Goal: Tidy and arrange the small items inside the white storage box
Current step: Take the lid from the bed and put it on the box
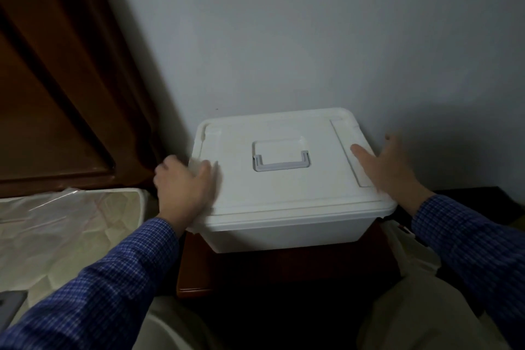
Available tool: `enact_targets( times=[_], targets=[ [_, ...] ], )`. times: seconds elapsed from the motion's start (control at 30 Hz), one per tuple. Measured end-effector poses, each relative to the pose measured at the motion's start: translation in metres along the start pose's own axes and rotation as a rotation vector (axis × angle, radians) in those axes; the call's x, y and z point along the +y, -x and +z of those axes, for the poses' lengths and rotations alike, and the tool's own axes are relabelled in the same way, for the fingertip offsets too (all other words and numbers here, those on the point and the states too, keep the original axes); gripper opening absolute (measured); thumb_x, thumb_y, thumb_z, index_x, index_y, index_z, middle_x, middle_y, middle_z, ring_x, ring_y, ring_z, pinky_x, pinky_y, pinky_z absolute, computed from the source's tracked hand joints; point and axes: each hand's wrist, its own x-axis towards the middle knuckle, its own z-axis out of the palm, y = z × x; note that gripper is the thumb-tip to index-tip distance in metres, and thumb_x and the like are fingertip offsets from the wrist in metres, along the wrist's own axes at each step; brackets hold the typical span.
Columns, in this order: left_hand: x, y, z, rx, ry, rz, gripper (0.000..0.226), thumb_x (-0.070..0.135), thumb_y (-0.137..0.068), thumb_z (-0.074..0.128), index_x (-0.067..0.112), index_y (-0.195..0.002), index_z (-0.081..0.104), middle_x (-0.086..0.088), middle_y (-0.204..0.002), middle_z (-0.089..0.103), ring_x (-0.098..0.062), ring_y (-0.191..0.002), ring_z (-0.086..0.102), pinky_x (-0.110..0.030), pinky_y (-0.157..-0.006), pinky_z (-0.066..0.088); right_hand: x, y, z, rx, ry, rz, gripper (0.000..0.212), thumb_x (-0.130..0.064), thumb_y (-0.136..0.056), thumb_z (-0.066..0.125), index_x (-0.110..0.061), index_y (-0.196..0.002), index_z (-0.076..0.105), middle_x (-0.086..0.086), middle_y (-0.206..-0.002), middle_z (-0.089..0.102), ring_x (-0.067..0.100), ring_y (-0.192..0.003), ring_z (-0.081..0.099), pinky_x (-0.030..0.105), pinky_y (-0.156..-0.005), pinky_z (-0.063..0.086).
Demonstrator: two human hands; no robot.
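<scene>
One white storage box (287, 179) with lid still on and grey handle (281, 163) folded flat, set on a dark wooden stand (196, 270) against a pale wall (312, 37). Two hands at its sides: left hand (184, 185) curled over the lid's left edge, blurred, so grip uncertain; right hand (389, 165) spread, fingers straight, at the lid's right edge. Nothing of the tidying apparently begun: contents hidden, lid to come off first, then sorting; lined bin (71, 224) to the left.
</scene>
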Motion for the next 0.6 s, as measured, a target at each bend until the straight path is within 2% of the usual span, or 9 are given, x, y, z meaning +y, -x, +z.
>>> enact_targets(
  times=[0.07,0.13,0.2,0.27,0.37,0.47,0.53,0.57,0.6],
  targets=[
    [-0.001,-0.002,-0.002,-0.071,0.142,-0.307,0.097,0.059,-0.076,0.066,0.001,-0.142,0.027,-0.021,-0.137,0.045,-0.041,-0.119,0.051,-0.051,-0.095,0.048,0.006,-0.003,-0.003,-0.044,-0.098,0.196,0.104,-0.058,-0.075,0.079,0.004,-0.144,0.032,0.021,-0.143,0.048,0.037,-0.124,0.053,0.044,-0.101,0.045],
    [-0.002,-0.006,-0.001,-0.134,0.263,-0.415,0.104,0.058,-0.072,0.075,-0.001,-0.143,0.024,-0.018,-0.131,0.051,-0.038,-0.111,0.058,-0.046,-0.085,0.054,0.01,-0.002,-0.003,-0.115,-0.159,0.327,0.106,-0.057,-0.07,0.084,0.009,-0.14,0.04,0.021,-0.134,0.055,0.035,-0.116,0.058,0.042,-0.095,0.05],
    [-0.005,-0.011,0.001,-0.129,0.304,-0.439,0.105,0.057,-0.071,0.079,-0.001,-0.141,0.027,-0.018,-0.128,0.053,-0.038,-0.109,0.06,-0.043,-0.08,0.053,0.012,0.0,-0.003,-0.144,-0.227,0.365,0.101,-0.055,-0.068,0.086,0.012,-0.135,0.047,0.018,-0.122,0.061,0.032,-0.101,0.063,0.038,-0.083,0.054],
    [-0.01,-0.012,0.005,-0.095,0.301,-0.421,0.104,0.056,-0.069,0.081,-0.001,-0.139,0.029,-0.017,-0.127,0.053,-0.037,-0.108,0.06,-0.041,-0.074,0.051,0.013,0.003,-0.004,-0.128,-0.261,0.344,0.093,-0.052,-0.069,0.087,0.011,-0.129,0.053,0.016,-0.114,0.063,0.026,-0.088,0.064,0.029,-0.069,0.05],
    [-0.013,-0.008,0.006,0.003,0.263,-0.284,0.097,0.052,-0.068,0.082,0.002,-0.135,0.032,-0.015,-0.127,0.055,-0.034,-0.107,0.06,-0.039,-0.073,0.049,0.015,0.007,-0.004,-0.018,-0.242,0.227,0.099,-0.046,-0.072,0.087,0.0,-0.144,0.037,0.015,-0.137,0.052,0.03,-0.116,0.057,0.03,-0.085,0.042],
    [-0.013,-0.005,0.004,0.095,0.224,-0.153,0.09,0.042,-0.071,0.08,0.004,-0.141,0.037,-0.012,-0.125,0.058,-0.032,-0.11,0.06,-0.038,-0.084,0.05,0.017,0.011,-0.004,0.049,-0.25,0.077,0.091,-0.037,-0.075,0.087,-0.006,-0.145,0.038,0.014,-0.131,0.057,0.026,-0.107,0.059,0.032,-0.084,0.042],
    [-0.011,-0.003,0.003,0.062,0.183,-0.139,0.067,0.042,-0.074,0.074,0.002,-0.124,0.056,-0.01,-0.112,0.065,-0.029,-0.097,0.065,-0.034,-0.074,0.052,0.015,0.012,-0.004,0.031,-0.196,0.064,0.088,-0.04,-0.076,0.086,-0.002,-0.142,0.044,0.015,-0.132,0.06,0.027,-0.108,0.062,0.034,-0.086,0.048],
    [-0.011,-0.003,0.003,0.02,0.175,-0.141,0.054,0.043,-0.075,0.071,0.002,-0.11,0.064,-0.009,-0.101,0.069,-0.026,-0.085,0.066,-0.031,-0.065,0.052,0.014,0.012,-0.004,0.021,-0.141,0.059,0.081,-0.044,-0.076,0.085,0.0,-0.136,0.052,0.014,-0.127,0.063,0.028,-0.105,0.065,0.035,-0.085,0.052],
    [-0.011,-0.003,0.003,-0.016,0.172,-0.138,0.046,0.045,-0.077,0.068,0.004,-0.1,0.068,-0.007,-0.09,0.07,-0.023,-0.076,0.066,-0.029,-0.058,0.05,0.013,0.012,-0.004,0.013,-0.087,0.043,0.068,-0.047,-0.075,0.084,-0.001,-0.12,0.063,0.012,-0.116,0.068,0.025,-0.093,0.068,0.034,-0.075,0.055]
  ],
)
